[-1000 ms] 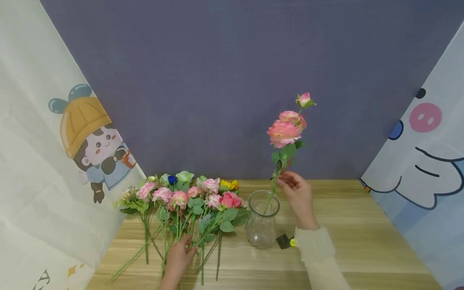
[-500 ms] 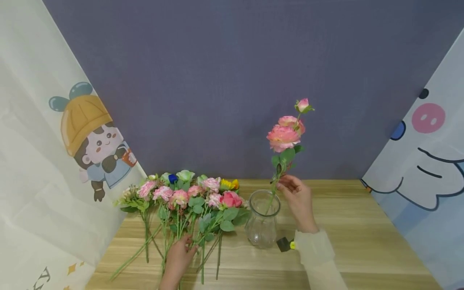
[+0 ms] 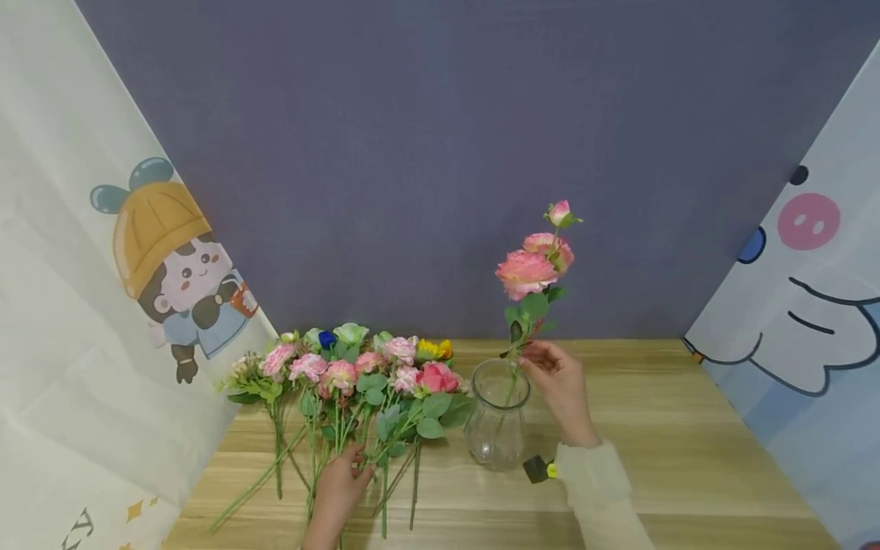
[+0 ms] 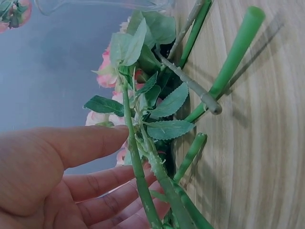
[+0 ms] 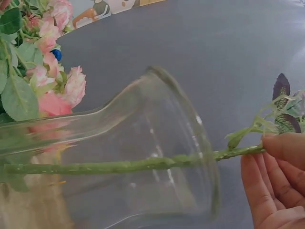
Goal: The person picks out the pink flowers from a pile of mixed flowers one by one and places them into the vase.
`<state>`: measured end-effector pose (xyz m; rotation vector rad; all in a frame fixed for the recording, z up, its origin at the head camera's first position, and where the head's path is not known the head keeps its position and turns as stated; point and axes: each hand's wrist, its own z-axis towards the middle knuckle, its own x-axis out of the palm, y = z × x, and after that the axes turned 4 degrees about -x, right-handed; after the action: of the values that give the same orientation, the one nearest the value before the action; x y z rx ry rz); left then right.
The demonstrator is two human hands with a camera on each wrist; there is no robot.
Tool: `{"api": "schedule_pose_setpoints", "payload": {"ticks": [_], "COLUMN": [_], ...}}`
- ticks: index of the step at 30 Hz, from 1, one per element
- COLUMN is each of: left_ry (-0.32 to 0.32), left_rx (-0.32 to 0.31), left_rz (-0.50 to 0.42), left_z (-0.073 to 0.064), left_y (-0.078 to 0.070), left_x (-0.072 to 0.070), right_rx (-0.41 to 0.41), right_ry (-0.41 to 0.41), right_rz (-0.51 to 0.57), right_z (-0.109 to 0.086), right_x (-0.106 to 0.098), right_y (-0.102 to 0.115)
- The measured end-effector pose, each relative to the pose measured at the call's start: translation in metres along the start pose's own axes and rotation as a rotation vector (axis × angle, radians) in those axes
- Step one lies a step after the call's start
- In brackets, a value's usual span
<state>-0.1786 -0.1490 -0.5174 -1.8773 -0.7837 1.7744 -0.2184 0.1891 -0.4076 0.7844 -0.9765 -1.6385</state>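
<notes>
My right hand [image 3: 560,386] pinches the green stem of a tall pink flower [image 3: 525,273], which has a layered bloom and a bud on top. Its lower stem [image 5: 119,166] runs through the mouth and down inside a clear glass vase [image 3: 496,435], with the fingertips just outside the rim. Left of the vase lies a bunch of flowers [image 3: 340,378], mostly pink, their stems toward the front. Among those stems is my left hand [image 3: 340,489]; its thumb tip and loosely extended fingers [image 4: 107,202] touch a leafy green stem [image 4: 135,157], a gap showing between thumb and index finger.
One yellow bloom [image 3: 435,351] and a blue one [image 3: 326,340] show at the back of the bunch. A small black block with a yellow part [image 3: 538,468] is beside the right sleeve. A dark panel [image 3: 412,191] stands behind the wooden table [image 3: 660,428]; printed sheets flank both sides.
The right hand has lowered the pink flower and shifted it slightly left, so its stem reaches deeper into the vase. The left hand has stayed in place among the stems.
</notes>
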Motion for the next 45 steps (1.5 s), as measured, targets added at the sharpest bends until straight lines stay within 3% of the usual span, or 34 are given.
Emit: {"api": "schedule_pose_setpoints", "payload": {"ticks": [4,18,26,32,37,45], "left_ry": [-0.027,-0.065,-0.034,-0.031,-0.066,-0.109], "left_rx": [0.042,0.080,0.079,0.075,0.090,0.109], "left_rz": [0.000,0.032,0.002,0.003,0.011,0.024], "left_z": [0.000,-0.002,-0.001,-0.001,-0.001,0.000], "left_y": [0.000,-0.002,-0.003,-0.004,-0.004,-0.002], "left_x": [0.000,0.003,0.004,0.003,0.004,0.007], "right_rx": [0.007,0.010,0.015,-0.029,-0.055,-0.178], "right_ry": [-0.005,0.025,0.058,0.092,0.105,0.112], "right_rz": [-0.007,-0.054,-0.235,-0.271,-0.299,-0.470], "right_z": [-0.001,-0.009,-0.014,-0.015,-0.015,-0.016], "right_x": [0.001,0.001,-0.002,0.000,0.001,0.007], "right_y": [-0.002,-0.011,-0.018,-0.023,-0.024,-0.025]}}
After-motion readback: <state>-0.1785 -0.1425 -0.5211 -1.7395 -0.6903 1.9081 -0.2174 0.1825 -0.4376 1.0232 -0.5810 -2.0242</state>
